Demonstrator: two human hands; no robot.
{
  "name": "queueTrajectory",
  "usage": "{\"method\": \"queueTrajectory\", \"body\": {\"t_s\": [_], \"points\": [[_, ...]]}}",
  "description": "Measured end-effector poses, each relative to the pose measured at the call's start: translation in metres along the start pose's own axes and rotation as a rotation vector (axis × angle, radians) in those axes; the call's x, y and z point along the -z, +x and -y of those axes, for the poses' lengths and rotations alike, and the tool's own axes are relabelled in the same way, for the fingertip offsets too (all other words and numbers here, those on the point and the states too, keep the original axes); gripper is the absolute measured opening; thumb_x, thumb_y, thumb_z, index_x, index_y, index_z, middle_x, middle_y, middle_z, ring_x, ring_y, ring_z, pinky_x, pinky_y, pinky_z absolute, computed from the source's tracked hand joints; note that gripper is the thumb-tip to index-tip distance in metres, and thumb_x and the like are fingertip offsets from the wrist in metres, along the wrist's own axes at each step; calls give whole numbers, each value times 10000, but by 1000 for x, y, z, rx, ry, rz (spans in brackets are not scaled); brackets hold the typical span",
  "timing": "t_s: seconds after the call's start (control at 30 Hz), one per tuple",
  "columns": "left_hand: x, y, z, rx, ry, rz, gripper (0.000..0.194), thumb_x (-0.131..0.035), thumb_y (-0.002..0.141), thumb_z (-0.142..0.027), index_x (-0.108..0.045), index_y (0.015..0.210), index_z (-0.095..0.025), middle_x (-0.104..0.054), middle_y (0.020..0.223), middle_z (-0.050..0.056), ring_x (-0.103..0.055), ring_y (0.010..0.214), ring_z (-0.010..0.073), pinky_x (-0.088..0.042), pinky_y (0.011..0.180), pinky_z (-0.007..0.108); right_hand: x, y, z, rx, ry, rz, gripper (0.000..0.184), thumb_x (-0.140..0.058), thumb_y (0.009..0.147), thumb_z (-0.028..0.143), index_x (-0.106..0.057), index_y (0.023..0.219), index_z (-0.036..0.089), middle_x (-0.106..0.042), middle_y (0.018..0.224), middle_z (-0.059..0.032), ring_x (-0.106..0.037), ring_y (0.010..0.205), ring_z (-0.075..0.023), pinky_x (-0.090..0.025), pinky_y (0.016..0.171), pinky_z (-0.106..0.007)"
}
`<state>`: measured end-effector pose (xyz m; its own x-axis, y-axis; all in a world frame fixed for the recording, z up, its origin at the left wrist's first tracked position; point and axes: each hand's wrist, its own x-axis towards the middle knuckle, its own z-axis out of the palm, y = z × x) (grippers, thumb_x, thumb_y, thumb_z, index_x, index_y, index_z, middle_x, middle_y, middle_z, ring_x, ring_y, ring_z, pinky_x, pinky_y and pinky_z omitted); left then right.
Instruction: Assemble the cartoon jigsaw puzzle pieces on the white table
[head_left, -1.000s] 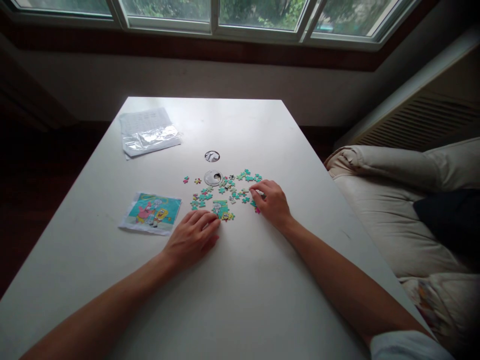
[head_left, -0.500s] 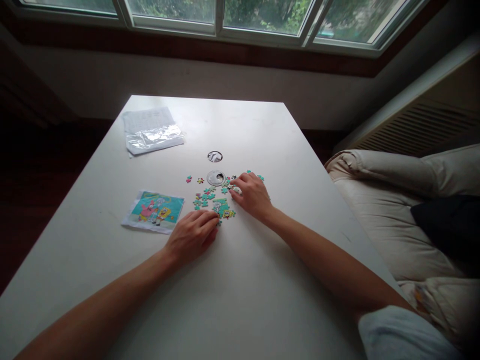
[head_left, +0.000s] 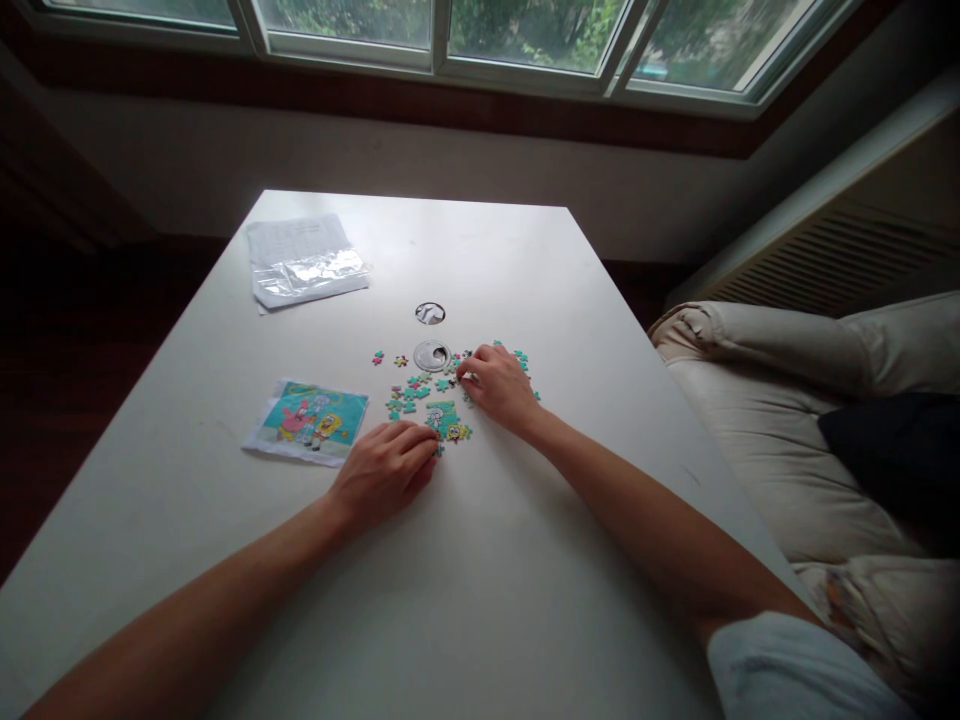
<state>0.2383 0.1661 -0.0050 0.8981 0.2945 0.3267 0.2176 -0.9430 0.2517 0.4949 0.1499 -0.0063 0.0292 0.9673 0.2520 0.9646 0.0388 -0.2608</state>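
A small joined part of a jigsaw puzzle (head_left: 441,415) lies on the white table, with a yellow cartoon face at its lower right. My left hand (head_left: 390,460) rests at its lower left corner, fingers together and bent, the tips on the edge of the joined pieces. Just up and right of that part, my right hand (head_left: 501,385) is closed in a pinch on a small jigsaw piece among the loose ones; its fingers hide most of it. Loose teal jigsaw pieces (head_left: 409,393) lie to the left, and more show beyond the right hand.
A picture sheet (head_left: 311,425) with cartoon figures lies left of my left hand. Farther back are papers with a clear plastic bag (head_left: 307,270). A round hole (head_left: 430,314) and a round grey disc (head_left: 432,355) sit mid-table. A beige sofa (head_left: 739,430) stands along the right side.
My right hand has moved left from the right side of the loose pieces to just above the joined part, its fingertips closing together. The left hand has stayed at the joined part. The view has shifted slightly.
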Motion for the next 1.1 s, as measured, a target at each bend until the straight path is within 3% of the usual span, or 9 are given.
{"method": "queueTrajectory", "body": {"t_s": [0.23,0.33,0.8,0.93,1.1], "points": [[2,-1,-1,5,-18,16,201,-492,1001,-248,-681,1045,-197,-718,1061,72,-622,938,212,-521,857,387,-1,-1,3,2,35,-18,82,-663,913,271,-725,965,255,-627,973,-65,-517,976,-252,-390,874,-378],[4,0,-1,-10,-21,26,209,-483,1004,-250,-678,1060,-199,-716,1065,75,-619,944,211,-521,866,386,0,-4,6,24,44,-8,118,-674,911,319,-721,995,253,-629,988,-66,-516,987,-255,-386,903,-387],[4,2,0,-30,-28,33,221,-480,1004,-250,-679,1083,-196,-710,1070,83,-622,969,212,-526,883,387,4,7,8,103,-7,107,59,-681,884,254,-648,915,216,-653,1000,-63,-533,990,-248,-331,861,-361],[4,1,1,-31,-31,34,218,-484,1000,-247,-679,1085,-198,-707,1075,87,-620,972,215,-525,889,390,9,4,10,146,98,90,51,-629,904,173,-618,877,215,-680,871,-16,-569,897,-208,-324,874,-345],[4,1,1,-18,-30,58,212,-497,994,-243,-662,1119,-202,-692,1117,86,-608,1010,227,-512,908,400,26,-21,-2,32,290,-8,176,-625,907,161,-647,1064,238,-691,866,-1,-600,847,-186,-375,865,-325]]}}
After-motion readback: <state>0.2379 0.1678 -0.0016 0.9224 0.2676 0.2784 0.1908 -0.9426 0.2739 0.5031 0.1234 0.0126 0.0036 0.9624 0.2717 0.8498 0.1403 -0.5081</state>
